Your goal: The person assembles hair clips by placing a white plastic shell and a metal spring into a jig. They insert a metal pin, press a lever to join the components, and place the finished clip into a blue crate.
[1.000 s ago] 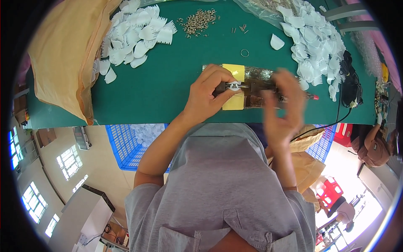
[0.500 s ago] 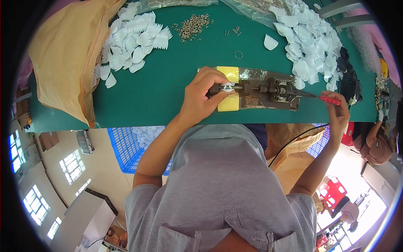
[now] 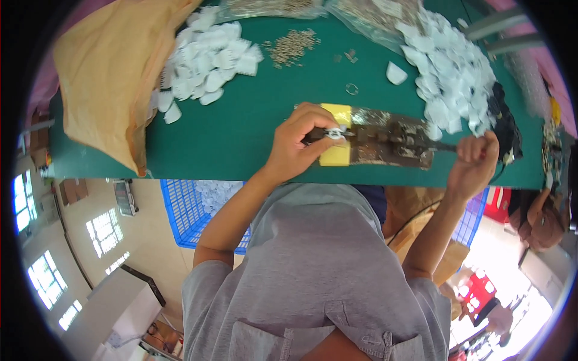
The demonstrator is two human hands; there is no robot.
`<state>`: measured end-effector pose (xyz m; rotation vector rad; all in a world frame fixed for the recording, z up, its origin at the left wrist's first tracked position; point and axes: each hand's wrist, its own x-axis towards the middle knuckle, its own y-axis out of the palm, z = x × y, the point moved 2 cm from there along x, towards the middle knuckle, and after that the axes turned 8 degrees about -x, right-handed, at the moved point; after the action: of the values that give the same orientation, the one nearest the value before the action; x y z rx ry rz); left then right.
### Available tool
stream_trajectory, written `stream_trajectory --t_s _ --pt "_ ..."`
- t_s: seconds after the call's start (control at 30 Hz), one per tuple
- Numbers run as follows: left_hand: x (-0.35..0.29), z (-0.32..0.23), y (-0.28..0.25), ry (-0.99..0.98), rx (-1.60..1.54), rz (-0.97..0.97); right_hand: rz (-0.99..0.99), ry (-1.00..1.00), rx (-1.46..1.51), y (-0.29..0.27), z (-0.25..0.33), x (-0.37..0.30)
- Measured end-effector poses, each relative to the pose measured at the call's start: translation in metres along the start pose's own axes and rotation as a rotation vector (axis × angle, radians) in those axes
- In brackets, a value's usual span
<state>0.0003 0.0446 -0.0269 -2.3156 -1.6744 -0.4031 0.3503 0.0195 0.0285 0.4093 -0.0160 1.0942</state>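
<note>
My left hand (image 3: 295,141) pinches a small white plastic piece (image 3: 335,133) between thumb and fingers at the left end of a hand-lever clamp fixture (image 3: 376,135). A yellow patch (image 3: 335,157) covers the base beside those fingertips. At the fixture's other end, my right hand (image 3: 472,157) is closed around the handle of its metal lever (image 3: 442,146); the grip is hidden inside the fist. Whether the clamp's rod presses on the white piece is too blurred to tell.
White comb-edged plastic pieces lie in a left heap (image 3: 208,63) and a right heap (image 3: 448,75). Small metal clips (image 3: 292,47) are piled between them, near a thin ring (image 3: 351,89). A brown paper bag (image 3: 102,90) stands left; a blue basket (image 3: 183,216) sits below the table edge.
My right hand has gone from holding the red lever grip with the fingertips to wrapping it in a fist. My left hand keeps its pinch. The whole view has shifted slightly.
</note>
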Motion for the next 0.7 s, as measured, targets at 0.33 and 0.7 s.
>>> stream_trajectory --t_s 0.33,0.7 --pt "-0.098 -0.107 -0.129 -0.312 -0.001 -0.048 -0.079 0.354 0.331 -0.083 -0.048 0.005" --pt "0.053 -0.027 -0.136 0.076 0.805 -0.008 -0.257 0.178 -0.528 -0.096 -0.048 0.004"
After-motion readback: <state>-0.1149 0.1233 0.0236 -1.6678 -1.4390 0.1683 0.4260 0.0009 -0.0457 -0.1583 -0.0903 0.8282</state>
